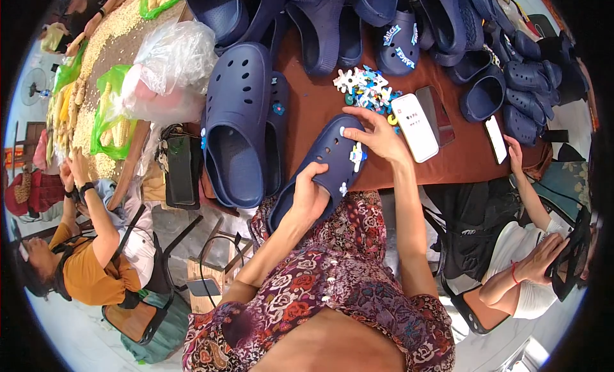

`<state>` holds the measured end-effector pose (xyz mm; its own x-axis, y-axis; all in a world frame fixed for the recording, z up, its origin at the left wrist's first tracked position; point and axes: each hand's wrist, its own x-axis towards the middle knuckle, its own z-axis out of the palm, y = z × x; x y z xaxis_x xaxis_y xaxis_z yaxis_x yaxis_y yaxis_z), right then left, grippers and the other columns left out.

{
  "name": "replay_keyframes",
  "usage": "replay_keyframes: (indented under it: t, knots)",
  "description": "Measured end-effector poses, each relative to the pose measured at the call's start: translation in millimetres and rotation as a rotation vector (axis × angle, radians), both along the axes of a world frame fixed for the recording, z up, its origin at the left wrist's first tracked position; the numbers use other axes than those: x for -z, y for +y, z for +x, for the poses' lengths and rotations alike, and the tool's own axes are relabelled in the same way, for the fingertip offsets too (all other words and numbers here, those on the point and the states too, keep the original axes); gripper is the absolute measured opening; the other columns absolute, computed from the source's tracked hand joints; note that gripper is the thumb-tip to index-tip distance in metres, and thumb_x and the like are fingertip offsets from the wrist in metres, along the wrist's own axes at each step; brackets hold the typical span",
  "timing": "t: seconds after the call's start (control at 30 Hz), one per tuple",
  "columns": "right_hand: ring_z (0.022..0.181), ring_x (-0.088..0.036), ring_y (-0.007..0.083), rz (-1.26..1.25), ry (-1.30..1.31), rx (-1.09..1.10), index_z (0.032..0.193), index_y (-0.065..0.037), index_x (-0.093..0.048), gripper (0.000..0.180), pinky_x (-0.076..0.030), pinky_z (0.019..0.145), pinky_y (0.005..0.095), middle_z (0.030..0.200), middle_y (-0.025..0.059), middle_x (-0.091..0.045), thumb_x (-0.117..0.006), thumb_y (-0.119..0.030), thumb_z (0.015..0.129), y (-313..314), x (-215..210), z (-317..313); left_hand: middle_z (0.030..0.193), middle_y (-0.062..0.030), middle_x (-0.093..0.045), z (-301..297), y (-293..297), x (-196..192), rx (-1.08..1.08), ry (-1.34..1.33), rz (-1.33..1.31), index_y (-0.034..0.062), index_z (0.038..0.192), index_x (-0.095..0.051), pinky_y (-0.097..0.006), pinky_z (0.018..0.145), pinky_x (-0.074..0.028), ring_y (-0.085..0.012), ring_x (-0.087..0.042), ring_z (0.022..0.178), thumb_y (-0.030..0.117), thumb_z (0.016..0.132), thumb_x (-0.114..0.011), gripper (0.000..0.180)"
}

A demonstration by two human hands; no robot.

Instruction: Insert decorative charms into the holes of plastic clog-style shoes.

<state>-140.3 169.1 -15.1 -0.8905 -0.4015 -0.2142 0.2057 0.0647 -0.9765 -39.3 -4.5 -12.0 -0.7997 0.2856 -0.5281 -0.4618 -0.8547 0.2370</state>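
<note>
A navy foam clog [325,151] is tilted at the table's front edge, over my lap. My left hand [310,194] is closed on its side near the foot opening. My right hand [382,139] grips its toe end, with the thumb on the holed upper and the index finger at the toe's far edge. Whether the pale spot at the thumb tip is a charm or the nail, I cannot tell. A blue, white and yellow charm [357,157] and a small white charm [343,189] sit along the clog's right side. Beyond lies a pile of loose charms [366,87].
Left of my hands stands a large navy clog [238,116]. More navy clogs [318,33] crowd the back, one with lettered charms [398,45]. A white phone [416,128] and a dark phone [440,113] lie right. Other people sit on both sides; a plastic bag [169,71] is left.
</note>
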Motion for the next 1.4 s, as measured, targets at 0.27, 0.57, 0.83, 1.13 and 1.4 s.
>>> replay_keyframes:
  t: [0.27, 0.57, 0.83, 1.13, 1.4]
  knots:
    - [0.088, -0.061, 0.0101, 0.205, 0.268, 0.476, 0.109, -0.001, -0.064, 0.021, -0.048, 0.079, 0.0246, 0.104, 0.0043, -0.065, -0.061, -0.008, 0.089, 23, 21, 15, 0.122, -0.0158, -0.057, -6, -4, -7, -0.142, -0.063, 0.029, -0.0006, 0.120, -0.052, -0.045, 0.102, -0.038, -0.0300, -0.054, 0.113, 0.017, 0.082, -0.051, 0.041]
    - [0.079, -0.065, 0.0171, 0.540, 0.351, 0.369, 0.103, -0.001, -0.066, 0.020, -0.051, 0.071, 0.0282, 0.092, 0.0086, -0.064, -0.066, -0.005, 0.083, 18, 29, 33, 0.127, -0.0142, -0.056, -7, -9, -4, -0.232, -0.089, 0.064, 0.0031, 0.121, -0.054, -0.045, 0.106, -0.033, -0.0288, -0.050, 0.120, 0.026, 0.088, -0.048, 0.041]
    - [0.074, -0.063, 0.0222, 0.761, 0.513, 0.282, 0.098, -0.005, -0.065, 0.022, -0.049, 0.069, 0.0350, 0.086, 0.0100, -0.061, -0.070, -0.010, 0.077, 7, 33, 38, 0.127, -0.0141, -0.056, -5, -9, 2, -0.253, -0.094, 0.087, 0.0016, 0.120, -0.054, -0.045, 0.106, -0.033, -0.0287, -0.051, 0.119, 0.027, 0.088, -0.049, 0.041]
    - [0.072, -0.061, 0.0130, 0.386, 0.266, 0.481, 0.097, -0.001, -0.061, 0.014, -0.049, 0.067, 0.0256, 0.082, 0.0064, -0.063, -0.066, -0.006, 0.084, 6, 17, 40, 0.128, -0.0132, -0.055, -3, -4, 0, -0.241, -0.065, 0.078, 0.0028, 0.124, -0.052, -0.045, 0.106, -0.034, -0.0273, -0.050, 0.120, 0.025, 0.090, -0.052, 0.041]
    - [0.077, -0.060, 0.0068, 0.052, 0.143, 0.277, 0.100, 0.001, -0.064, 0.013, -0.049, 0.070, 0.0205, 0.088, 0.0019, -0.065, -0.063, -0.002, 0.087, -23, -31, 49, 0.131, -0.0123, -0.050, 3, 8, -6, -0.142, 0.078, -0.038, 0.0032, 0.132, -0.042, -0.041, 0.106, -0.036, -0.0234, -0.048, 0.122, 0.032, 0.094, -0.053, 0.049]
